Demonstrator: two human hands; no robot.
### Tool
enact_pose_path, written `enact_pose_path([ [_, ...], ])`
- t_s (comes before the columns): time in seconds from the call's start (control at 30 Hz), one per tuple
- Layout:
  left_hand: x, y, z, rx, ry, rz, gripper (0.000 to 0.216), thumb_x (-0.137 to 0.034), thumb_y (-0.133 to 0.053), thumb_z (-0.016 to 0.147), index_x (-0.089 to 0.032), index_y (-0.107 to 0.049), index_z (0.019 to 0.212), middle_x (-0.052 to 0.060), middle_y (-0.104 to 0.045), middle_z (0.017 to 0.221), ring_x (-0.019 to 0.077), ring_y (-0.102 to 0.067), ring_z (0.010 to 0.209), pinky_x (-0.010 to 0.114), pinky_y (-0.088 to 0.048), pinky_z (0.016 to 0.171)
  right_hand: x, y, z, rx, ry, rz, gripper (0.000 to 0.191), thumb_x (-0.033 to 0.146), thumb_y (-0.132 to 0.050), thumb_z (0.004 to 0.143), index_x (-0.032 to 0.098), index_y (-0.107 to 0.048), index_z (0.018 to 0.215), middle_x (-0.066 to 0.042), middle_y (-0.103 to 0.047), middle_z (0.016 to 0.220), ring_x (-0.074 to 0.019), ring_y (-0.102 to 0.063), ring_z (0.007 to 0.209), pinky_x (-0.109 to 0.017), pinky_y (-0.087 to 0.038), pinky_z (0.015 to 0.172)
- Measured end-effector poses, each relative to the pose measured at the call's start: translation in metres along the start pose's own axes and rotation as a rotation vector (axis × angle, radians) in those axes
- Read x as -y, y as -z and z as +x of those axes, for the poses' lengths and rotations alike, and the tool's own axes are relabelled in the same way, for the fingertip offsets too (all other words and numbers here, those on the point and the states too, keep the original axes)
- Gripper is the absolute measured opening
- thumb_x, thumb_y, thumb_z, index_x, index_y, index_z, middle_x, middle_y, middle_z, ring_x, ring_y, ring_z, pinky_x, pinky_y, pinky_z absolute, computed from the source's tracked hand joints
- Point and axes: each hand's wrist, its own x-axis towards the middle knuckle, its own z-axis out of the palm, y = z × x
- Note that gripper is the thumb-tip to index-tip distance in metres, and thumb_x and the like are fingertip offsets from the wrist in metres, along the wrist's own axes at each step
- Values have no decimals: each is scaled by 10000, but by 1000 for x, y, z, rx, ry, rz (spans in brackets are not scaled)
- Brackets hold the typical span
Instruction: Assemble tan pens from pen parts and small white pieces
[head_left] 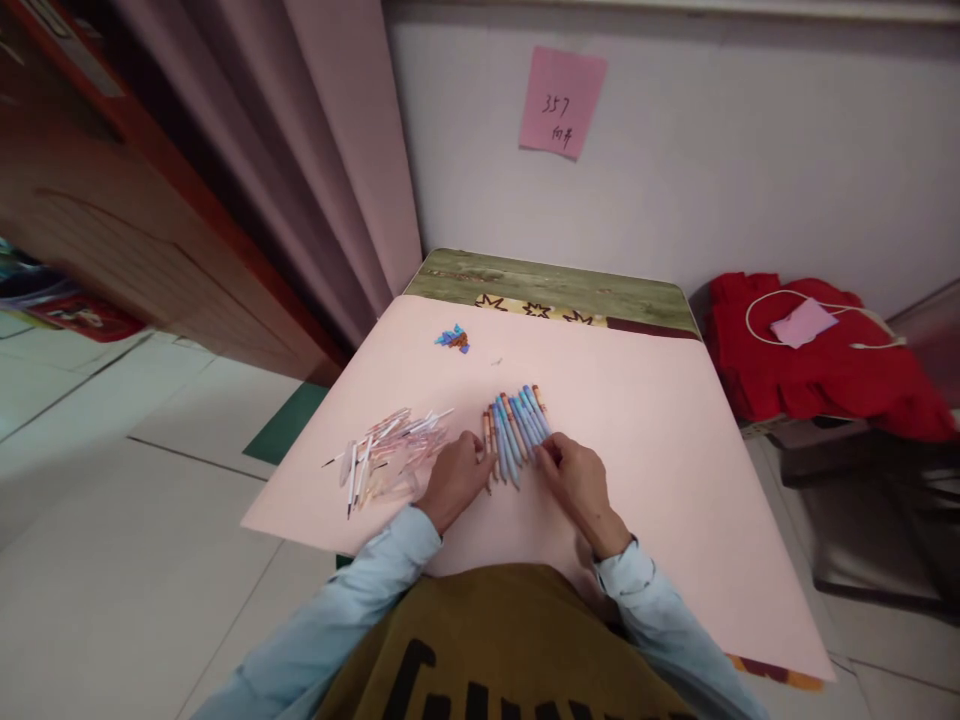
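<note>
Pens (514, 432) in row, pink note (562, 103), "357"

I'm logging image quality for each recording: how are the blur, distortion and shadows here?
Head view: the brown wooden door looks slanted and blurred, likely wide-angle distortion; head view: the slim blue-and-tan pens are distinct, though fine detail is lost; head view: a soft shadow falls on the pale pink sheet beside the right hand.
</note>
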Motion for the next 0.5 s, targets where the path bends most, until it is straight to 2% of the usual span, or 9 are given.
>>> enact_pose_path([
  [0.1, -7, 1, 13, 58, 90, -20, 170, -328, -666, 749, -182, -605, 689, 49, -646, 646, 201, -618, 645, 284, -393, 588, 0, -6, -8, 33, 36, 23, 196, 381, -566, 911, 237, -663, 818, 0, -701, 714, -168, -622, 629, -258, -324, 566],
  [0.2, -11, 3, 17, 202, 219, -176, 278, -376, -656, 752, -181, -582, 568, -1, -537, 450, 145, -524, 425, 256, -346, 482, -2, -7, -10, 38, 65, 44, 184, 370, -569, 911, 239, -669, 831, -4, -715, 750, -170, -635, 653, -256, -348, 577],
  [0.27, -11, 4, 16, 255, 278, -286, 315, -382, -652, 748, -177, -566, 525, -10, -509, 410, 121, -464, 348, 245, -316, 430, -4, -5, -10, 36, 77, 74, 169, 354, -574, 907, 237, -670, 830, -7, -716, 758, -172, -635, 662, -258, -358, 585],
  [0.4, -9, 6, 9, 229, 325, -488, 303, -340, -654, 723, -177, -532, 498, -19, -493, 409, 99, -441, 332, 225, -275, 385, -8, 4, -11, 22, 62, 202, 191, 365, -573, 905, 232, -671, 808, -8, -704, 742, -166, -609, 638, -262, -378, 594],
  [0.5, -17, 11, 0, 162, 317, -704, 282, -361, -665, 725, -178, -532, 556, -46, -461, 421, 77, -391, 338, 214, -251, 376, -6, 9, -13, 50, 38, 442, 260, 431, -564, 912, 219, -657, 794, -3, -672, 698, -149, -581, 604, -255, -402, 589],
])
